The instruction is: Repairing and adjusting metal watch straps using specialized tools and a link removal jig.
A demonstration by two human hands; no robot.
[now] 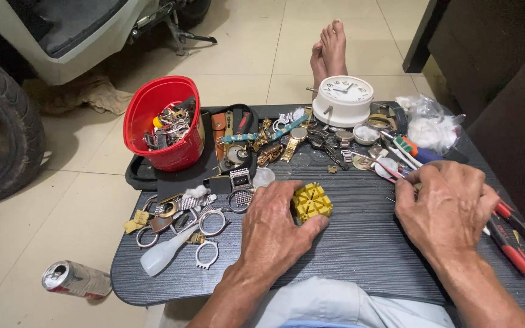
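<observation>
From the head view I see my left hand [274,228] lying palm-down on the dark bench [360,243], its fingers [284,194] curled narrow around the left side of a small yellow block holder [312,201], thumb pressed against its lower right edge, so the holder sits gripped near the middle of the bench, just in front of me. My right hand [448,206] rests to the right, well apart from the holder; its fingers are bunched close and seem to pinch a thin tool [390,170] whose tip pokes out to the upper left, though I cannot tell exactly how it is held. Red-handled pliers [521,240] lie just beside that hand at the bench's right edge. Behind the holder lies a scatter of watches and bands [287,136], and a white round clock [343,99] stands at the far edge. A red bucket [164,124] full of metal parts stands at the far left, with loose watch cases and rings [208,222] and a small clear bottle [164,254] near my left wrist. A drink can [75,279] lies on the tiled floor.
</observation>
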